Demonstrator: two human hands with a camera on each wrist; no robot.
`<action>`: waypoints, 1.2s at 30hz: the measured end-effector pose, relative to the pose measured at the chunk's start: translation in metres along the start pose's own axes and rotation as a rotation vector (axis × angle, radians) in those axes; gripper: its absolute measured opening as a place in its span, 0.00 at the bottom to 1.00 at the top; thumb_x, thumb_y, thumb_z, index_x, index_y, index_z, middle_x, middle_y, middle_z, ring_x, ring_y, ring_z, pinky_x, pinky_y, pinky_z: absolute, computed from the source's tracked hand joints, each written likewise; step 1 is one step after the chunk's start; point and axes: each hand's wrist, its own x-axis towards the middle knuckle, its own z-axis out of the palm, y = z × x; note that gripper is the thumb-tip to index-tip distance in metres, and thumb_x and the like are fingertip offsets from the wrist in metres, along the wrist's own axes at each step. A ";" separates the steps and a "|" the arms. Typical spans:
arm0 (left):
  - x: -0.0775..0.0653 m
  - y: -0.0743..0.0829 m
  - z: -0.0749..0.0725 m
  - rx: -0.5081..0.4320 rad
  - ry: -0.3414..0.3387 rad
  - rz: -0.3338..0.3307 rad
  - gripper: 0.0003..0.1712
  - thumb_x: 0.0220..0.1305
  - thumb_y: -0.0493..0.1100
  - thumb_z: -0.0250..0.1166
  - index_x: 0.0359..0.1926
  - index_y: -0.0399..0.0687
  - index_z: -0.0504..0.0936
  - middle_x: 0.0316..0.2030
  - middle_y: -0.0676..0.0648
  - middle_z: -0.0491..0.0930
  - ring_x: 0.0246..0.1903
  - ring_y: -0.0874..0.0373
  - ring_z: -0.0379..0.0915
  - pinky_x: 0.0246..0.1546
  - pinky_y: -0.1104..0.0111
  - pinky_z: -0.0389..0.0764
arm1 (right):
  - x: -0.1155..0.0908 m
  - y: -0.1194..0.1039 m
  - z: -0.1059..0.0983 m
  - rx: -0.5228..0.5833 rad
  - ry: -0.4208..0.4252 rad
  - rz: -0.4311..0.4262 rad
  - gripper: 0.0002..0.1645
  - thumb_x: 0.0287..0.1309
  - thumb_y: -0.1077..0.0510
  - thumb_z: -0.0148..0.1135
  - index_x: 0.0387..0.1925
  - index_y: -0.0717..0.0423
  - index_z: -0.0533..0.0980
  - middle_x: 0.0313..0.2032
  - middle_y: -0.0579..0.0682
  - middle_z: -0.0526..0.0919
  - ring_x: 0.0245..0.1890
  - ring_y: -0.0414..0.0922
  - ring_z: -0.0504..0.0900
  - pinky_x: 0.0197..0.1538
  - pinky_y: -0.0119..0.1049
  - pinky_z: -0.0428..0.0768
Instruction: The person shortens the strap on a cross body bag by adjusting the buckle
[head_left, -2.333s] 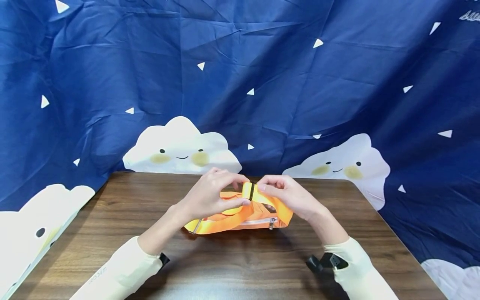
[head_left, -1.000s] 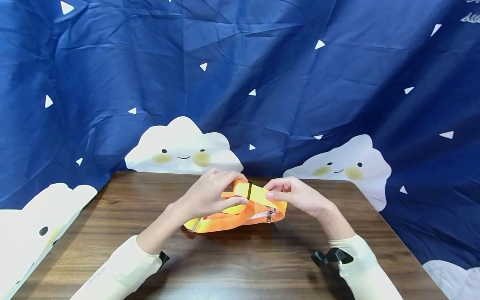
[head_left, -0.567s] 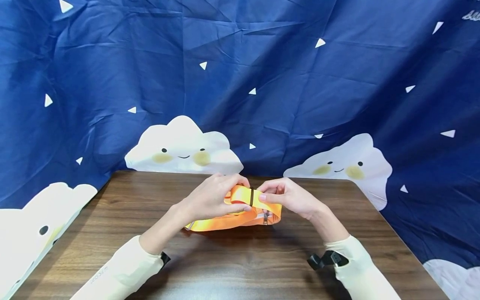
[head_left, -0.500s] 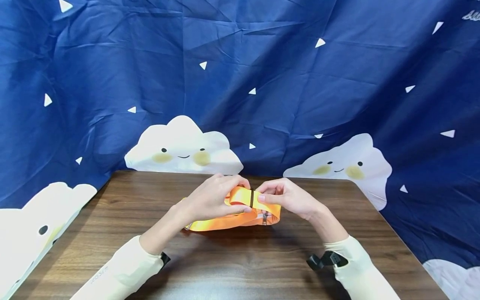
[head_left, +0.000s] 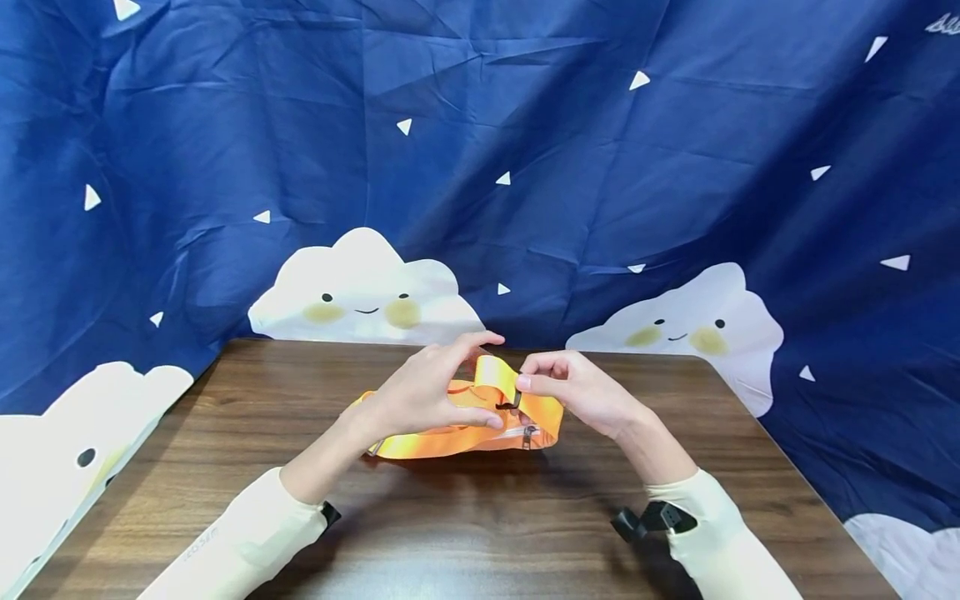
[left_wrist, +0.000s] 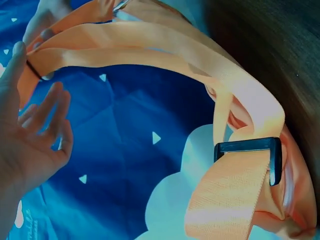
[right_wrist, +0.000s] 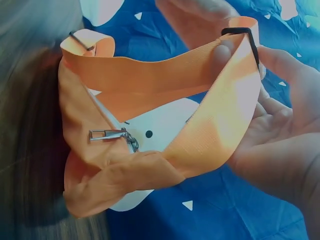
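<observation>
An orange waist bag (head_left: 480,442) sits on the table, its strap (head_left: 497,375) looped up above it. My right hand (head_left: 588,392) pinches the strap at the dark slide buckle (head_left: 508,402), which is tilted. In the right wrist view, thumb and fingers of the right hand (right_wrist: 285,125) are at the slide buckle (right_wrist: 242,32). My left hand (head_left: 420,392) is spread around the strap loop, thumb and index finger apart. In the left wrist view, the left hand's (left_wrist: 40,130) fingers are loose beside the strap. A second slide buckle (left_wrist: 250,145) is at the strap's other end.
The bag's metal zipper pull (head_left: 528,437) hangs at its right front. The brown wooden table (head_left: 465,525) lies beneath the hands. Behind it hangs a blue curtain (head_left: 450,167) with white clouds and triangles.
The left hand has let go of the strap and spread its fingers. The slide buckle has tipped over from upright, and the strap loop beside it stands higher. The right hand still pinches the strap.
</observation>
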 end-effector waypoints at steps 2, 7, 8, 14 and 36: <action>0.000 -0.002 0.001 -0.041 -0.002 0.013 0.50 0.48 0.70 0.77 0.69 0.57 0.71 0.47 0.62 0.80 0.46 0.65 0.75 0.47 0.67 0.77 | -0.001 -0.002 0.000 0.058 -0.009 -0.021 0.12 0.70 0.56 0.62 0.36 0.64 0.80 0.28 0.54 0.81 0.29 0.48 0.79 0.35 0.36 0.79; 0.002 -0.006 0.007 -0.044 -0.022 0.119 0.31 0.55 0.62 0.77 0.55 0.56 0.82 0.43 0.63 0.81 0.43 0.66 0.75 0.46 0.65 0.75 | -0.001 -0.004 0.000 0.171 -0.042 -0.079 0.09 0.71 0.60 0.60 0.36 0.64 0.79 0.30 0.55 0.83 0.27 0.48 0.81 0.34 0.36 0.81; 0.002 -0.005 0.008 -0.032 -0.019 0.139 0.27 0.57 0.60 0.77 0.53 0.55 0.83 0.43 0.62 0.82 0.42 0.65 0.74 0.46 0.64 0.74 | -0.001 -0.005 0.000 0.186 -0.040 -0.089 0.09 0.71 0.61 0.59 0.36 0.64 0.80 0.30 0.55 0.83 0.27 0.47 0.81 0.34 0.36 0.81; 0.001 -0.001 0.010 0.043 0.029 0.148 0.26 0.59 0.56 0.76 0.54 0.48 0.85 0.44 0.58 0.84 0.45 0.64 0.75 0.50 0.62 0.71 | -0.004 -0.010 0.000 0.283 0.008 -0.132 0.08 0.68 0.64 0.57 0.34 0.60 0.81 0.31 0.52 0.83 0.31 0.46 0.82 0.38 0.36 0.81; 0.001 -0.029 0.001 0.038 0.056 0.143 0.26 0.52 0.52 0.82 0.48 0.48 0.86 0.36 0.56 0.83 0.38 0.64 0.77 0.44 0.65 0.78 | -0.006 -0.007 -0.017 0.572 0.114 -0.320 0.15 0.69 0.66 0.47 0.33 0.60 0.80 0.31 0.53 0.87 0.28 0.46 0.84 0.38 0.38 0.81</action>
